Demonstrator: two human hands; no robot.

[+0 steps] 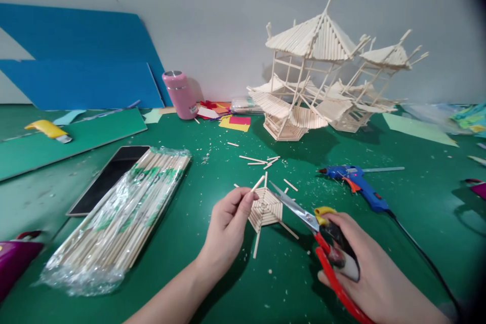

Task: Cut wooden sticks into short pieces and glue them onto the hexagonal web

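Pinched between the thumb and fingers of my left hand [230,220] is a short wooden stick [258,183], pointing up and to the right. The hand is over the left side of a small web-like wooden stick frame [268,207], whose spokes stick out past its rings. My right hand [362,255] grips red-handled scissors [304,216], their blades slightly parted and aimed at the stick, not touching it. A yellow-and-black piece [325,212] shows by the right fingers; its kind is unclear. Several cut stick pieces [257,161] lie beyond the frame.
Two stick pagoda models [288,111] stand at the back. A blue glue gun [359,185] with a cord lies right. On the left are a bag of sticks [125,212] partly over a phone [106,177], a pink bottle [181,96], a yellow cutter [47,129] and blue boards [83,83].
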